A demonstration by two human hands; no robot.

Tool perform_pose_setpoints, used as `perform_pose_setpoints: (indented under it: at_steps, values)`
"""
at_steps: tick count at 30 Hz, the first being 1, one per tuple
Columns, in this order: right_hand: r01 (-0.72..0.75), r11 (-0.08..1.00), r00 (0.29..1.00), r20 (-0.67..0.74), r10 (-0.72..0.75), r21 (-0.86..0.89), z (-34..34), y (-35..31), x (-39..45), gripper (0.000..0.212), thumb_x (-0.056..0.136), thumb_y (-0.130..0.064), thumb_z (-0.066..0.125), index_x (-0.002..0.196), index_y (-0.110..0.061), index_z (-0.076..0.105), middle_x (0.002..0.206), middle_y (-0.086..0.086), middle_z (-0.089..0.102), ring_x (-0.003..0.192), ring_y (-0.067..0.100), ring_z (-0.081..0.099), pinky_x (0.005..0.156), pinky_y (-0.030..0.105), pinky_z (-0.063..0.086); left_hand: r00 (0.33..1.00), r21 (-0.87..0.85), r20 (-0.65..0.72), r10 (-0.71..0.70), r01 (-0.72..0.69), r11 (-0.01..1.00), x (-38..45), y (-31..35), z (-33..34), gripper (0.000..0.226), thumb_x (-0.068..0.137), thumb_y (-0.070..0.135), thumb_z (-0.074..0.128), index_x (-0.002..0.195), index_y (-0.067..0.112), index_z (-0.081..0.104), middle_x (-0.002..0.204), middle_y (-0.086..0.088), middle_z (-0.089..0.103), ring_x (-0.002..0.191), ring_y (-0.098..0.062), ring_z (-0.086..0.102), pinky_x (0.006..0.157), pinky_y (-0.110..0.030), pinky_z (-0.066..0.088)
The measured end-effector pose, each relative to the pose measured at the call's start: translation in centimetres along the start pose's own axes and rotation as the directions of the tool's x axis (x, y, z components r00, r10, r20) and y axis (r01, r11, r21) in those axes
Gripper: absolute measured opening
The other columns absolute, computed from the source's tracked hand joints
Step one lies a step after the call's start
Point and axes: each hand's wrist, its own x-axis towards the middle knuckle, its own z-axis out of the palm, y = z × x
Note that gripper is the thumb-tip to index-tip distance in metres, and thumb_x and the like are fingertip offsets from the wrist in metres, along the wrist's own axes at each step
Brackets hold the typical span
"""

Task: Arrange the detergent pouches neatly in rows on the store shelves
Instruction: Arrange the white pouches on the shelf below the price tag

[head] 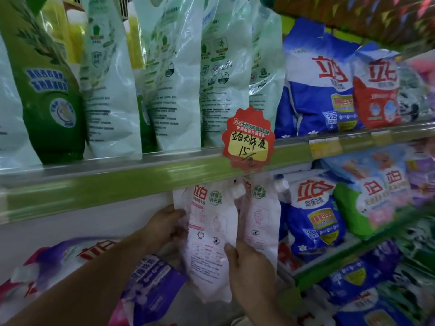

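A white and pink detergent pouch [207,234] with a spout stands upright on the middle shelf, just under the green shelf edge [117,184]. My left hand [164,227] grips its left edge, thumb on the front. My right hand [249,267] holds its lower right side. A second matching pouch [261,215] stands right beside it, touching. Purple pouches [150,285] lie slumped on the shelf at lower left.
Pale green and dark green pouches [169,78] stand in a row on the upper shelf. Blue and red detergent bags [315,222] fill the shelves to the right. A red price tag [249,140] hangs from the upper shelf edge.
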Motion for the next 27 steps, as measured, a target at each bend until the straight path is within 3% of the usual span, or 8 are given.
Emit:
perform_pose_setpoints:
  at_steps: [3,5,8,11,15,19,24,27]
  values:
    - [-0.015,0.999,1.000,-0.020,0.016,0.030,-0.8,0.0,-0.2,0.046,0.095,-0.052,0.025,0.113,-0.025,0.058,0.104,-0.003,0.071,0.093,0.013,0.065,0.081,0.028,0.051,0.999,0.009,-0.020,0.045,-0.045,0.999,0.6,0.2,1.5,0.026,0.091,0.004,0.050,0.109,-0.012,0.060,0.085,-0.024,0.065,0.066,-0.028,0.057,0.057,-0.032,0.047]
    - [-0.020,0.999,0.998,-0.056,0.022,0.025,-1.5,0.6,-0.3,0.046,0.095,-0.052,0.025,0.112,-0.026,0.059,0.104,-0.005,0.070,0.094,0.012,0.065,0.081,0.028,0.051,0.998,0.003,-0.037,0.056,-0.056,0.998,1.1,0.2,2.9,0.026,0.091,0.002,0.048,0.108,-0.014,0.060,0.092,-0.029,0.065,0.078,-0.032,0.056,0.068,-0.039,0.046]
    - [-0.033,0.999,0.995,-0.093,0.033,0.005,-2.0,1.7,-0.5,0.042,0.097,-0.050,0.028,0.111,-0.026,0.060,0.102,-0.004,0.070,0.092,0.011,0.065,0.081,0.030,0.053,0.997,-0.029,-0.029,0.078,-0.079,0.996,1.8,0.0,5.1,0.026,0.091,0.002,0.046,0.107,-0.011,0.062,0.099,-0.032,0.066,0.082,-0.034,0.060,0.072,-0.041,0.050]
    - [0.002,1.000,0.992,-0.127,-0.002,0.006,-1.6,2.6,-0.8,0.076,0.084,-0.068,0.002,0.104,-0.026,0.062,0.094,-0.005,0.072,0.084,0.009,0.066,0.075,0.028,0.056,0.997,-0.062,-0.041,0.061,-0.064,0.996,2.3,-0.7,6.3,0.028,0.092,0.001,0.044,0.110,-0.012,0.060,0.100,-0.029,0.068,0.082,-0.034,0.063,0.067,-0.037,0.055]
    - [-0.016,1.000,0.996,-0.084,0.017,0.006,-1.9,2.3,-1.1,0.056,0.090,-0.058,0.019,0.110,-0.026,0.060,0.102,-0.005,0.071,0.090,0.012,0.066,0.080,0.032,0.055,0.999,-0.052,-0.035,0.028,-0.030,0.998,1.8,-0.5,6.1,0.025,0.092,-0.001,0.042,0.106,-0.009,0.061,0.098,-0.027,0.067,0.078,-0.033,0.064,0.058,-0.032,0.057]
    - [-0.010,1.000,0.997,-0.075,0.010,-0.008,-1.8,2.0,-1.6,0.038,0.095,-0.047,0.037,0.122,-0.028,0.055,0.110,-0.007,0.068,0.096,0.013,0.064,0.081,0.033,0.054,0.999,0.020,-0.043,0.010,-0.010,1.000,1.3,0.2,4.1,0.016,0.095,0.011,0.045,0.098,0.007,0.060,0.091,-0.015,0.063,0.070,-0.024,0.056,0.057,-0.028,0.041]
    - [-0.089,0.994,0.990,-0.104,0.096,0.066,-1.7,0.6,-2.8,0.044,0.092,-0.043,0.050,0.133,-0.031,0.041,0.129,-0.012,0.052,0.105,0.016,0.061,0.082,0.037,0.055,0.998,-0.027,-0.057,-0.038,0.037,0.999,-0.6,1.2,-0.2,0.026,0.098,0.026,0.048,0.119,0.014,0.058,0.113,-0.008,0.063,0.084,-0.021,0.054,0.065,-0.030,0.041]
    - [-0.104,0.983,0.969,-0.208,0.135,0.152,-2.0,-0.6,-3.7,0.039,0.089,-0.039,0.056,0.124,-0.028,0.044,0.131,-0.008,0.043,0.091,0.013,0.062,0.073,0.040,0.058,0.996,-0.067,-0.039,-0.084,0.081,0.994,-2.6,2.5,-3.2,0.029,0.098,0.031,0.045,0.114,0.014,0.062,0.115,-0.008,0.064,0.092,-0.022,0.055,0.070,-0.031,0.040]
